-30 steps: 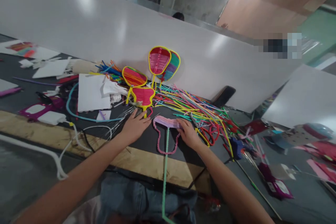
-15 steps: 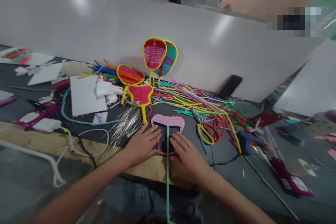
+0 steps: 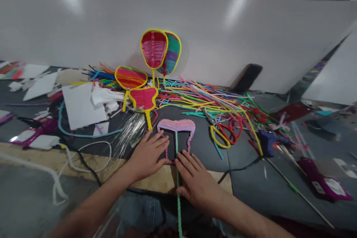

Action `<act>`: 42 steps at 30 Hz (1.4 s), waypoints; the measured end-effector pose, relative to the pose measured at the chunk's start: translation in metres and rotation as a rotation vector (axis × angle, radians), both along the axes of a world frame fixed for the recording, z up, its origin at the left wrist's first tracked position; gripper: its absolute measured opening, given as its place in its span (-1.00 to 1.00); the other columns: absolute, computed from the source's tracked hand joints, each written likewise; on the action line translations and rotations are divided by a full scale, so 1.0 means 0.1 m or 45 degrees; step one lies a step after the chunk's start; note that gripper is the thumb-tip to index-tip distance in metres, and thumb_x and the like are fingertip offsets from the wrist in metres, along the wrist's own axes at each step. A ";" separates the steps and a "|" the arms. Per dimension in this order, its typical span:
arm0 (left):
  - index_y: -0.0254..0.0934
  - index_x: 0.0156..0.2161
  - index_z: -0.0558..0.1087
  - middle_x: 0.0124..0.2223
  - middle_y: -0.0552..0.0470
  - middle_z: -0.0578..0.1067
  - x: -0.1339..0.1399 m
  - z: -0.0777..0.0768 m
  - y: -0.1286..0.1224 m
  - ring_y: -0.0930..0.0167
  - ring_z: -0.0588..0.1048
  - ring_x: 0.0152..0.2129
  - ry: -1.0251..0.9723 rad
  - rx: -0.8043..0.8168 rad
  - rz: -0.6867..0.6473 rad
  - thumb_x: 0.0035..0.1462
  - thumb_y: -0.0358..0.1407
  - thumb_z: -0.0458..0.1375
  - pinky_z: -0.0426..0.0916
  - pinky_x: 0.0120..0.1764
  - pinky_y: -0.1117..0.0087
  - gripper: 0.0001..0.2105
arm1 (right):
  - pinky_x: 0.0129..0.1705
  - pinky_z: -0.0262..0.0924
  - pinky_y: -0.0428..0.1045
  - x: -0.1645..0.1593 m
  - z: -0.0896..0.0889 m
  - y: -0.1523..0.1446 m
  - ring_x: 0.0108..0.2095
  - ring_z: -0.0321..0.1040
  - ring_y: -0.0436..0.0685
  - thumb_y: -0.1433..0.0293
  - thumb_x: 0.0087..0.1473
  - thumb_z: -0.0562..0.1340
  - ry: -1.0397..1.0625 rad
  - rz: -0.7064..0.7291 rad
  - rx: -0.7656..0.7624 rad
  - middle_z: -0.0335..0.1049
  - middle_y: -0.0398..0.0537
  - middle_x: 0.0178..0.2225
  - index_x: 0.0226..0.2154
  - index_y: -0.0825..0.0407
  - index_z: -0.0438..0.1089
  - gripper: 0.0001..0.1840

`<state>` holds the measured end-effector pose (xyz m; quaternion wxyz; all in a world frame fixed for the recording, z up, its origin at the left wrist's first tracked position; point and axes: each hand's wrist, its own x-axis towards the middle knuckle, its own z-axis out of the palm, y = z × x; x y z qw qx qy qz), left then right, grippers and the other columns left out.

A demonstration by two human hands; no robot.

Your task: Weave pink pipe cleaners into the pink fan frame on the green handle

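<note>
A fan-shaped frame of twisted pipe cleaners (image 3: 178, 125) lies flat in front of me, its top wound in pink and lilac. A twisted green pipe-cleaner stem (image 3: 179, 208) runs down its middle and past the table edge. My left hand (image 3: 145, 156) rests flat with fingers apart on the frame's lower left side. My right hand (image 3: 196, 178) lies outstretched over the lower right, its fingertips at the green stem. Part of the frame's bottom is hidden by the hands. Just beyond it lies a pink, yellow-edged fan (image 3: 145, 98).
Two yellow-edged fans, one red and pink (image 3: 153, 50), one teal (image 3: 175, 50), lean on the white partition (image 3: 206, 26). Loose pipe cleaners (image 3: 200, 96), scissors (image 3: 220, 137), a phone (image 3: 248, 77), white card (image 3: 83, 106), a blue glue gun (image 3: 266, 143) and tinsel (image 3: 131, 134) lie around.
My right hand has slid from the frame's right side down and inward to the stem, uncovering that side. The left hand stays nearly in place. The head view has shifted slightly.
</note>
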<state>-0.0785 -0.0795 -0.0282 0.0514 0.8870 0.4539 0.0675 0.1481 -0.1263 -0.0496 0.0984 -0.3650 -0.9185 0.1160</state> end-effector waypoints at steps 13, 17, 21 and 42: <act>-0.24 0.09 0.33 0.15 -0.06 0.35 0.05 0.01 -0.01 0.21 0.15 0.17 0.046 -0.066 0.072 0.15 -0.07 0.02 -0.28 0.20 0.01 -0.55 | 0.20 0.03 0.18 0.13 -0.07 0.37 0.20 0.02 0.30 0.33 0.10 0.16 -0.072 -0.143 0.098 0.12 0.27 0.18 0.09 0.27 0.22 -0.47; -0.22 0.09 0.33 0.15 -0.06 0.35 0.05 -0.01 -0.01 0.21 0.16 0.16 0.023 -0.055 0.074 0.13 -0.09 0.05 -0.26 0.20 0.01 -0.56 | 0.19 0.05 0.18 0.11 -0.05 0.34 0.20 0.03 0.29 0.34 0.10 0.15 -0.056 -0.155 0.093 0.13 0.27 0.17 0.08 0.26 0.23 -0.48; -0.22 0.09 0.33 0.14 -0.07 0.36 0.06 -0.01 -0.02 0.23 0.17 0.16 0.037 -0.046 0.093 0.13 -0.10 0.05 -0.25 0.21 0.03 -0.55 | 0.18 0.05 0.17 0.11 -0.06 0.33 0.20 0.03 0.28 0.35 0.09 0.16 -0.016 -0.175 0.122 0.14 0.26 0.17 0.08 0.26 0.24 -0.47; -0.22 0.19 0.15 0.27 -0.03 0.16 0.49 -0.05 -0.26 0.26 0.06 0.22 0.088 0.109 0.043 0.26 -0.11 -0.16 -0.11 0.19 0.05 -0.55 | 0.13 0.13 0.14 0.11 -0.16 0.29 0.19 0.06 0.28 0.34 0.11 0.11 -0.007 -0.191 0.221 0.17 0.22 0.16 0.10 0.26 0.21 -0.47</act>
